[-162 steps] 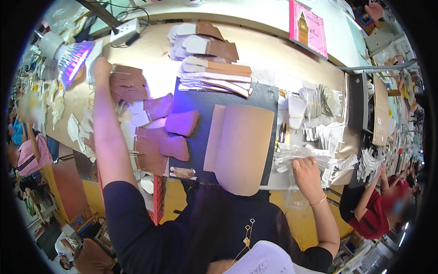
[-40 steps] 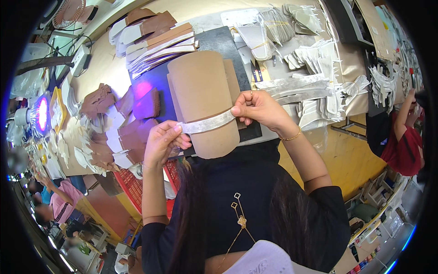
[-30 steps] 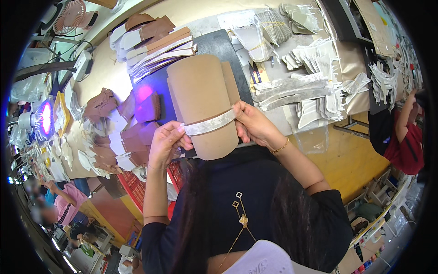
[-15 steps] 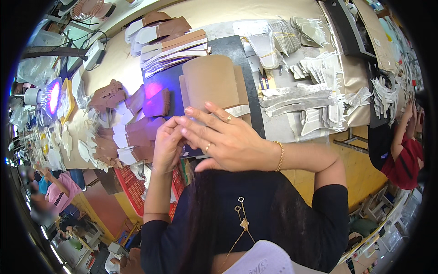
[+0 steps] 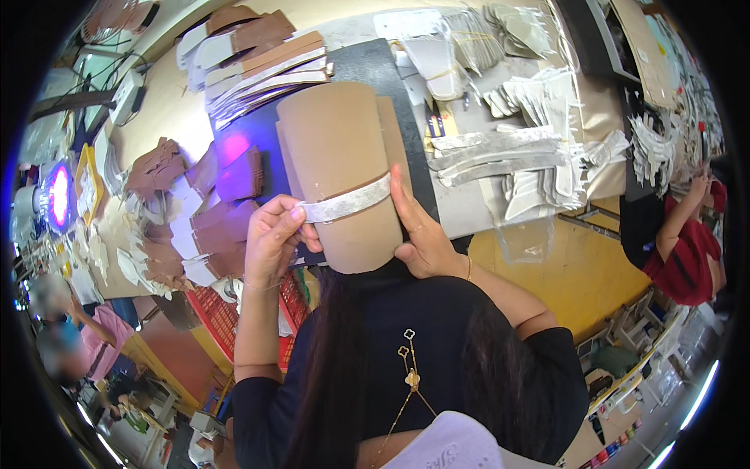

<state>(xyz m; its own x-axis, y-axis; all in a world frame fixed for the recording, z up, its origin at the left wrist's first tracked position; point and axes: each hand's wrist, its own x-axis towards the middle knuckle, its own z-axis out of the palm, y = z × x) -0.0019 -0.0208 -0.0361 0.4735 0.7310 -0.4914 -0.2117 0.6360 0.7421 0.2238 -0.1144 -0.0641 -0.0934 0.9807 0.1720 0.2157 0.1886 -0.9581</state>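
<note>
Long work table [image 5: 539,258], full of paper and leather bits, with a dark mat [image 5: 367,62] in the middle. Big tan cardboard piece [image 5: 340,164] held up over the mat, close to the body, standing about upright. Thin white strip [image 5: 344,205] wrapped flat across its front, low down.

Left hand [image 5: 269,238] curled up, fingers pressed together, pinching the left end of the white strip. Right hand [image 5: 422,234] spread flat along the right edge of the tan cardboard piece, thumb up on the right end of the strip, holding both.

Half a second ago, right hand lay across the front and hid most of the strip. Now moved off to the side, so the strip shows in full and looks pulled tight from edge to edge. Probably means the band now sits in its place around the piece.

About five seconds ago, tan piece lay flat on the mat with no strip on it, and both arms reached far out to the sides.

Brown cut pieces [image 5: 168,164] to the left, white cut pieces [image 5: 547,148] to the right. Another person in red [image 5: 687,250] at the far right.
</note>
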